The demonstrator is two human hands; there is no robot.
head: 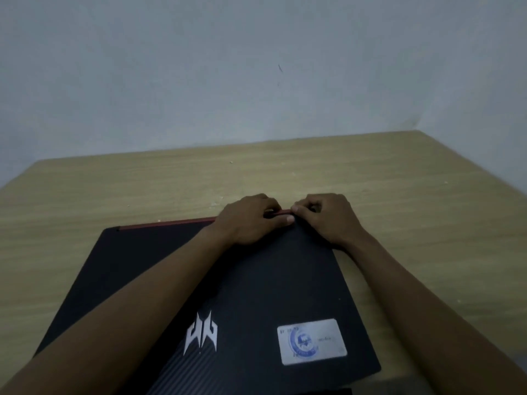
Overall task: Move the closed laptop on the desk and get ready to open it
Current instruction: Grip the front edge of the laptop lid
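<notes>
Both hands are curled over the far red-trimmed edge of the closed black laptop [199, 280]: left hand [251, 220] and right hand [328, 218] side by side, nearly touching, fingers hooked on that edge. Looks like the repositioning step on the wooden desk [114, 189]; next it probably needs turning so the opening edge faces the person.

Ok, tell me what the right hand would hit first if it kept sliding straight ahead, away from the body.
Beyond the right hand lies only bare light wooden desk, then the pale grey wall. The way looks free up to the wall, though depth is hard to judge.
</notes>
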